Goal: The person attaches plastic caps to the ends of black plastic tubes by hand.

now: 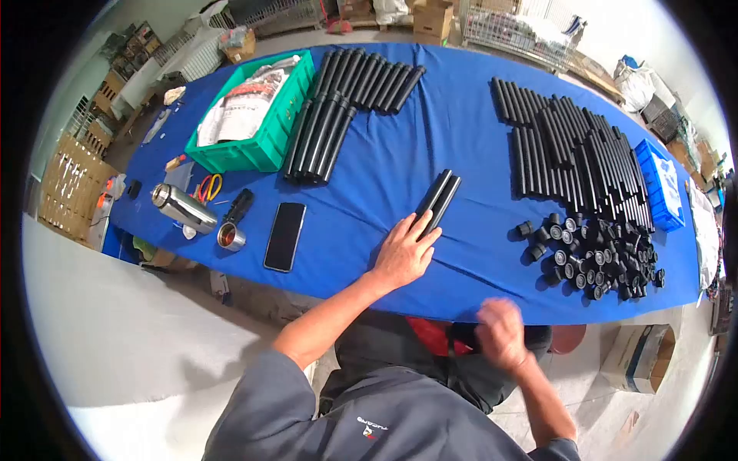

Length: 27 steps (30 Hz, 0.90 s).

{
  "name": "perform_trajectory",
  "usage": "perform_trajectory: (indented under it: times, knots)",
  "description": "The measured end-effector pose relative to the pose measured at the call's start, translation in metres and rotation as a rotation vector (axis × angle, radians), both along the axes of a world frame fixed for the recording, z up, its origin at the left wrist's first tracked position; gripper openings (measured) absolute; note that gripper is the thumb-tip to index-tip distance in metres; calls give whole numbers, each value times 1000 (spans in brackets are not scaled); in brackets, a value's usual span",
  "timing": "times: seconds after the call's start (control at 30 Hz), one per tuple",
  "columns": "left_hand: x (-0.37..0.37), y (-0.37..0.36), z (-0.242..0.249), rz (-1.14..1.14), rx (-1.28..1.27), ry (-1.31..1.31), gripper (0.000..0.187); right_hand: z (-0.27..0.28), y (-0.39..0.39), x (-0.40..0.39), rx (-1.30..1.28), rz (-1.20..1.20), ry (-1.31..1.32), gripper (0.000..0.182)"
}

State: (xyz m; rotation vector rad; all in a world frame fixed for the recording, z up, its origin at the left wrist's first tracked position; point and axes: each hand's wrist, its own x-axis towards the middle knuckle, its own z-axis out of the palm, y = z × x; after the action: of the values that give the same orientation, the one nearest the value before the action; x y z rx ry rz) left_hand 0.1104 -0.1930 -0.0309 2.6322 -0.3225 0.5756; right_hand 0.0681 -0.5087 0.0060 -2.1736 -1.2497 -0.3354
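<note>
Two black tubes (pixel 443 194) lie side by side on the blue cloth near the middle of the table. My left hand (pixel 405 252) rests over their near ends, its fingers stretched out and touching them from above. Those near ends are hidden under the hand. My right hand (pixel 501 334) is raised just off the table's front edge, smeared by motion; its fingers cannot be made out. To its upper right, many loose black caps (pixel 592 257) are scattered in a heap. Behind the caps are rows of black tubes (pixel 569 146).
On the left, capped black tubes (pixel 338 107) are stacked beside a green crate (pixel 265 157) holding a printed bag. A phone (pixel 285 237), a steel flask (pixel 183 207), its cup (pixel 231 237) and scissors (pixel 208 187) lie nearer. A blue bin (pixel 666 203) stands far right.
</note>
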Motion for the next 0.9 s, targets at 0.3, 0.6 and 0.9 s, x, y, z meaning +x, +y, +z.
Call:
perform_trajectory:
  times: [0.3,0.6,0.9]
  knots:
    - [2,-3,-8,14,81,-86,41,-162,39,-43,-675,4,102,30]
    - [1,-2,-12,-3,77,-118,46,-106,55,34,-795,132,-58,25]
    - [-1,-7,-3,15,34,-48,56,-125,68,-81,-794,22,494,41]
